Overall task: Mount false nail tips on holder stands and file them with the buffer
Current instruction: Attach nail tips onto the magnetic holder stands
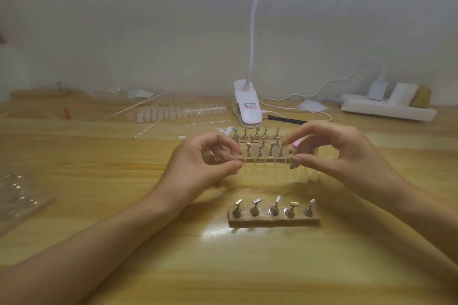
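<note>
A clear strip of false nail tips (266,156) is held above the wooden table (124,205), its long axis running left to right between the two hands. The translucent, tapered tips hang side by side along it, narrow ends up and broad ends toward the viewer.

The left hand (200,163) pinches the strip's left end between thumb and forefinger, the other fingers loosely curled. The right hand (334,153) pinches the right end the same way, thumb underneath and forefinger above, remaining fingers arched and spread a little.

Just behind the strip stand two rows of small metal holder stands (257,136), upright on a flat bar, some with a pale tip on top. A pink block, probably the buffer (297,143), shows just behind the right fingertips; most of it is hidden.

Nearer the viewer, a brown bar (272,221) carries five silvery and golden stands (273,207) with round bases and tilted heads, all bare.

Farther back lie another long strip of pale tips (181,111), clear plastic packaging (119,96), and a white clip lamp (247,104) with a flexible neck. A white power strip (389,109) sits at the far right by the wall.
</note>
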